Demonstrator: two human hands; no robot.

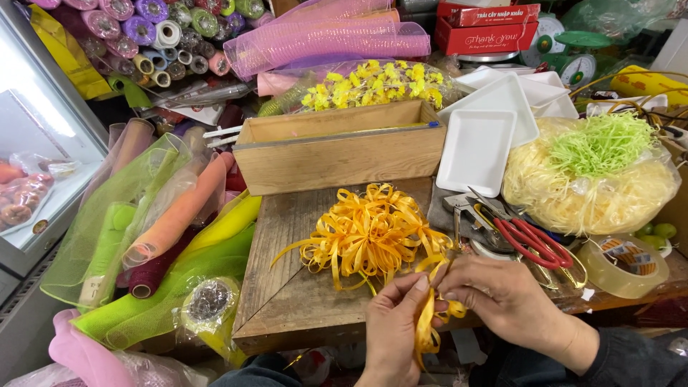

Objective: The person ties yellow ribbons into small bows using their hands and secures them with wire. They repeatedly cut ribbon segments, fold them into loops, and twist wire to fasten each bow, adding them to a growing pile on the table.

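Big wooden board (287, 287) takes up the middle, with a wooden box (337, 150) behind it and a heap of orange ribbon loops (365, 233) sitting on top. Red scissors (527, 240) lie to the right, half buried under clutter. Left hand (390, 330) and right hand (498, 297) both pinch a loose ribbon strip (428, 322) at the board's front edge, fingers closed on it. The strip's lower end drops out of sight, and both forearms are cut off.
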